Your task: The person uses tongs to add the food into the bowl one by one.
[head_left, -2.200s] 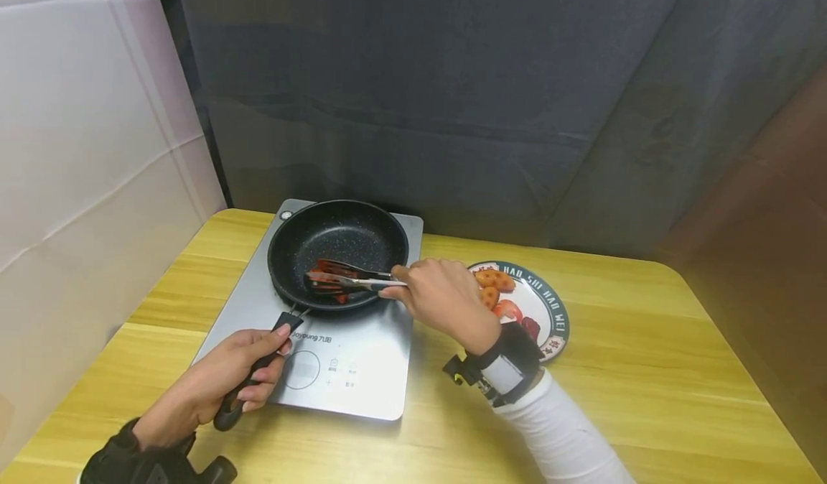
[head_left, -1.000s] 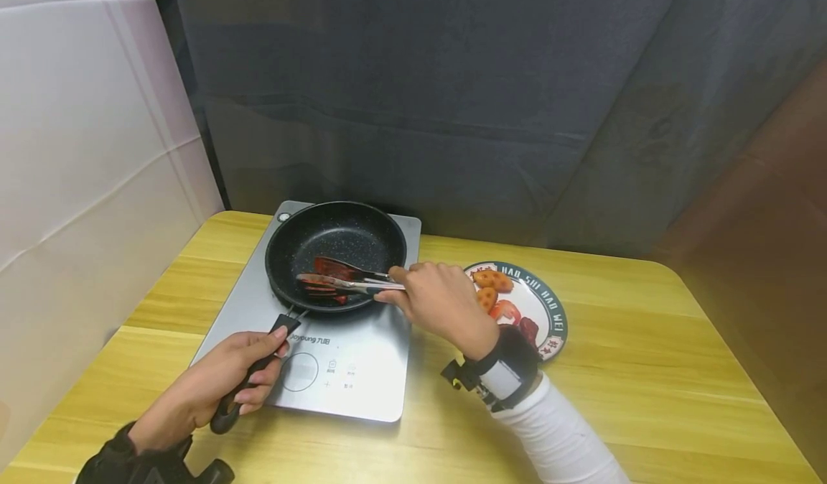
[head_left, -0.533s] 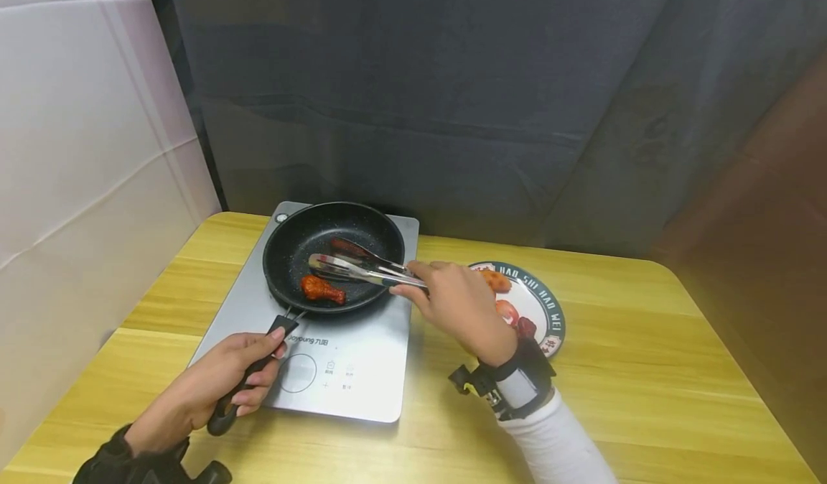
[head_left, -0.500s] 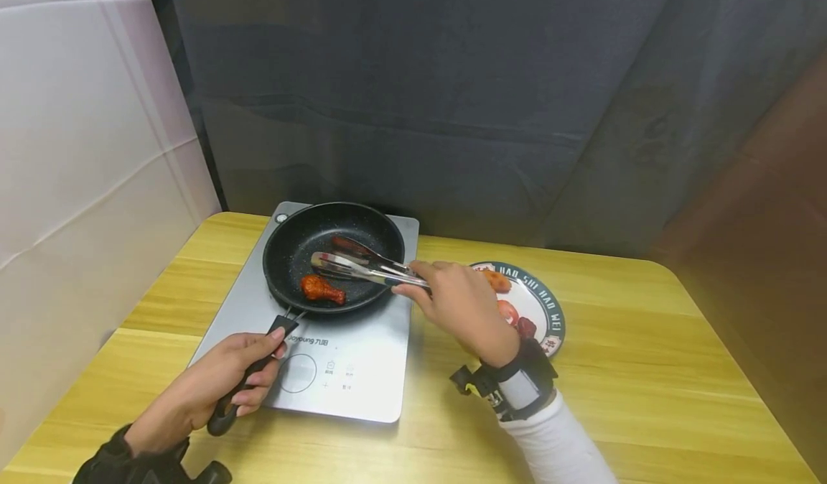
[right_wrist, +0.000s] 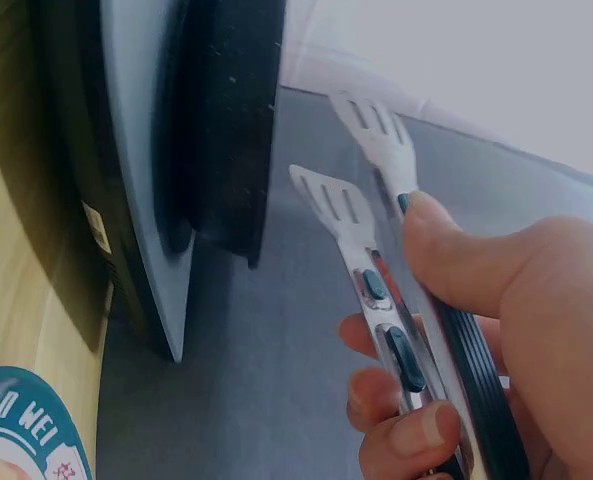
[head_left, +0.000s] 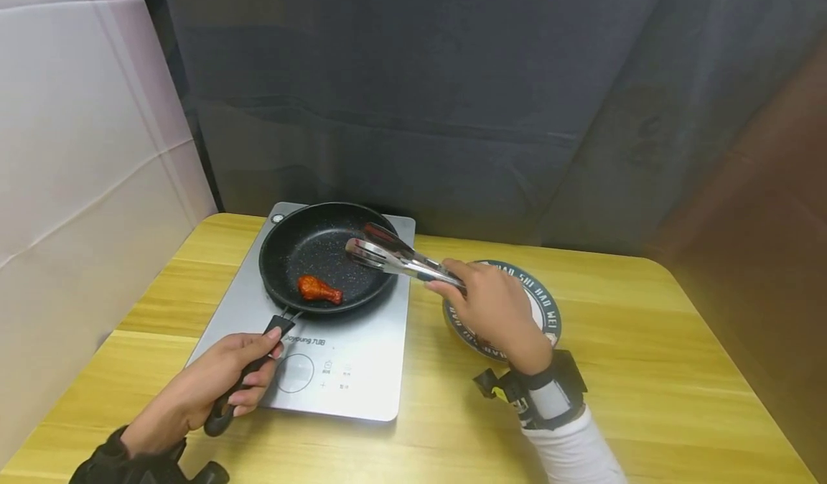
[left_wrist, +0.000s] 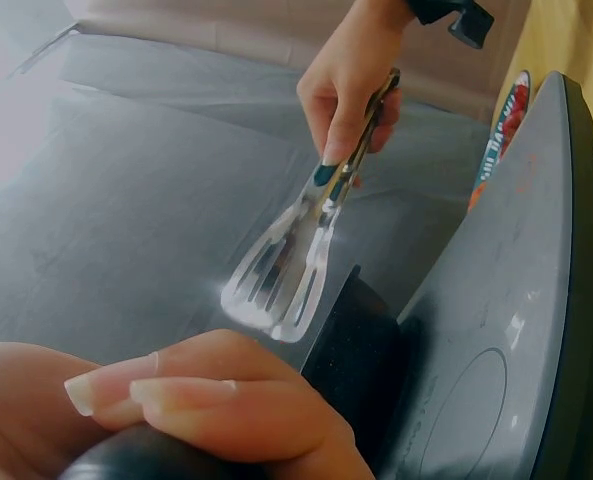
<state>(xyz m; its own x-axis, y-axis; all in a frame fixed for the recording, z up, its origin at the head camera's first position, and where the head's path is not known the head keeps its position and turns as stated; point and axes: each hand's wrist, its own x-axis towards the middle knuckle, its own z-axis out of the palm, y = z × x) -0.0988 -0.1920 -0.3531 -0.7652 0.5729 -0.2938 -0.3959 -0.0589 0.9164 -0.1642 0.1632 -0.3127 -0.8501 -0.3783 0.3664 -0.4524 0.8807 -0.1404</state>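
Note:
My left hand (head_left: 222, 370) grips the black handle (head_left: 220, 419) of a frying pan (head_left: 310, 250). An orange-brown chicken drumstick (head_left: 319, 289) lies by itself in the pan, near the handle side. Metal tongs (head_left: 403, 260) are held in my right hand (head_left: 500, 315), thumb on one arm and fingers round the other. Their slotted tips are spread, with nothing between them, over the right part of the pan. In the right wrist view the two tips (right_wrist: 361, 215) of the tongs stand apart.
The pan sits on a silver induction cooker (head_left: 362, 394) on a wooden table (head_left: 646, 369). Right of it, a round plate (head_left: 549, 312) is mostly covered by my right hand; some red food (left_wrist: 516, 115) on it shows in the left wrist view. Dark cloth (head_left: 413, 110) hangs behind.
The tongs have come away from the drumstick, which stays in the pan. My right hand has moved right and now covers the food on the plate. My left hand keeps its grip.

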